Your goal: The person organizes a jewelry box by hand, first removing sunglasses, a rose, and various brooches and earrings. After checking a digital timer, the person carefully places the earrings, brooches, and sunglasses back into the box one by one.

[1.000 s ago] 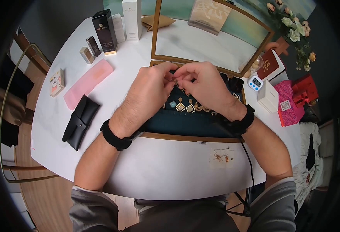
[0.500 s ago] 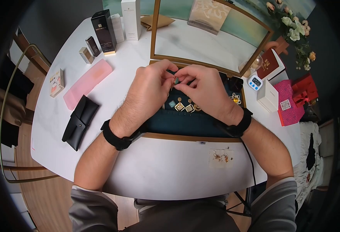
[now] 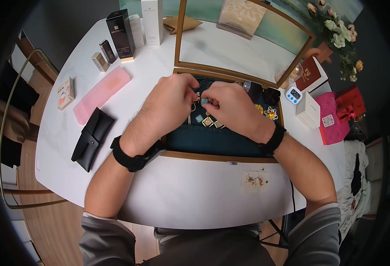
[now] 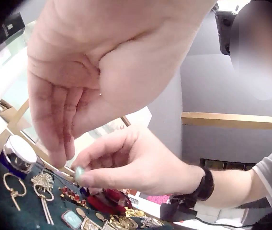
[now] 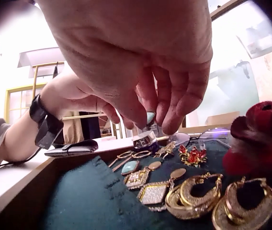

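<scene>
Thumb and fingers of my right hand (image 3: 234, 104) pinch a small turquoise earring (image 4: 80, 173) above the jewelry case. Close on the left is my left hand (image 3: 166, 102), its thumb and fingertips drawn together; I cannot tell if something tiny is between them. Below the hands, on dark green fabric, lies another square turquoise earring (image 5: 130, 166). Beside it are square sparkling earrings (image 5: 153, 194), gold hoop earrings (image 5: 193, 196) and knotted gold earrings (image 4: 14, 189). A red-stone piece (image 5: 192, 155) sits farther in, near a silver ring-shaped piece (image 4: 20, 154).
The case's glass lid (image 3: 243, 71) stands raised behind the hands. To the left lie a black pouch (image 3: 93, 139) and a pink case (image 3: 102, 95). A white timer (image 3: 293, 94) and white box (image 3: 308, 110) stand right. A small card with jewelry (image 3: 254, 181) lies in front.
The hands have moved apart. My right hand has shifted slightly right and down, with the turquoise earring in its fingers; earlier, both hands' fingertips met at it.
</scene>
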The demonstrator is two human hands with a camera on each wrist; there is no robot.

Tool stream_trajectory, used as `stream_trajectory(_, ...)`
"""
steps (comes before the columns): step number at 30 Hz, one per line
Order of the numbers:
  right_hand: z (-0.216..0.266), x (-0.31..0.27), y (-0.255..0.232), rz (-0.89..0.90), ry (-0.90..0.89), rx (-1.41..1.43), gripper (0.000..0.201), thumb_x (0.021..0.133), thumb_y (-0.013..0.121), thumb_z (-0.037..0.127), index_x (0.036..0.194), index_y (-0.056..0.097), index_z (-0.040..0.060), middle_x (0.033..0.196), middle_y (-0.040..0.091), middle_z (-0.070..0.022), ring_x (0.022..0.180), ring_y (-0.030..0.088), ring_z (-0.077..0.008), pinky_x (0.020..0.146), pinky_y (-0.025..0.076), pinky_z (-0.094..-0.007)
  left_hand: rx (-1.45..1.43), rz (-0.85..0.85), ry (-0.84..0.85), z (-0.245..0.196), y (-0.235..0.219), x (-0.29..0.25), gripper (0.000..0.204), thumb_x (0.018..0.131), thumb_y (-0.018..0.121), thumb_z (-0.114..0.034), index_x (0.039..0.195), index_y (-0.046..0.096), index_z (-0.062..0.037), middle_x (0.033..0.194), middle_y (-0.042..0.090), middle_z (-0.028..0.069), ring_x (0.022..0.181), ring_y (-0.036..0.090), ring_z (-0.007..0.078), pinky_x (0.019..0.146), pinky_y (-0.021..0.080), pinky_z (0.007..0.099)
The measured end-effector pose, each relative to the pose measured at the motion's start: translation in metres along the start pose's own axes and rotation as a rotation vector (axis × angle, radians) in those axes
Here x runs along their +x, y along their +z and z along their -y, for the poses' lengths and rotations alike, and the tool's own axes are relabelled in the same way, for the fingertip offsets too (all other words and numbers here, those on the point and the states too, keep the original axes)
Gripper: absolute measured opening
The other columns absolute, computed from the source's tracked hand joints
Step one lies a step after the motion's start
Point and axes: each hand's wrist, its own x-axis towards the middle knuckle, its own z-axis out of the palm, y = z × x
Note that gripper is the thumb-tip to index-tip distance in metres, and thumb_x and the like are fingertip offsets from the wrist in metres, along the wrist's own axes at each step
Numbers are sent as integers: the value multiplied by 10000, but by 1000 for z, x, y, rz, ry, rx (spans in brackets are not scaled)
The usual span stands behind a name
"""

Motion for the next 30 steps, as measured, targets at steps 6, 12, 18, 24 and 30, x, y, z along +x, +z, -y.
stream_trajectory(6,-9,7,14,224,134,-27,92,897,732,24,961,792,-2,917,766,-170,845,743,-370,767,591,-444,282,167,113,5,7,-13,280,843,629,140,1027,810,28,959,794,221,908,784,379,848,619,421)
stream_trajectory(12,-5,14,12,17,179,-85,79,889,741,51,923,810,31,883,770,-186,896,760,-400,837,618,-492,324,110,6,6,-1,-6,314,861,604,139,1052,819,13,962,790,227,947,780,391,906,616,455)
stream_trajectory(18,1,20,11,205,167,-175,87,883,793,104,930,801,31,924,768,-174,926,755,-396,846,613,-502,398,108,21,4,-1,-7,275,897,627,88,1060,823,-14,957,786,229,945,772,402,895,610,481)
stream_trajectory(24,-3,22,21,220,102,-303,101,879,803,117,919,793,24,1001,749,-180,1000,746,-401,883,611,-496,429,122,-13,5,-2,-4,222,973,620,4,1064,821,-24,960,783,230,956,767,405,901,607,495)
stream_trajectory(30,-11,22,31,185,95,-334,131,836,840,131,901,757,53,975,715,-141,966,729,-379,856,596,-500,433,125,-15,6,-3,-3,216,981,617,-6,1065,816,-17,975,782,236,964,769,403,902,609,494)
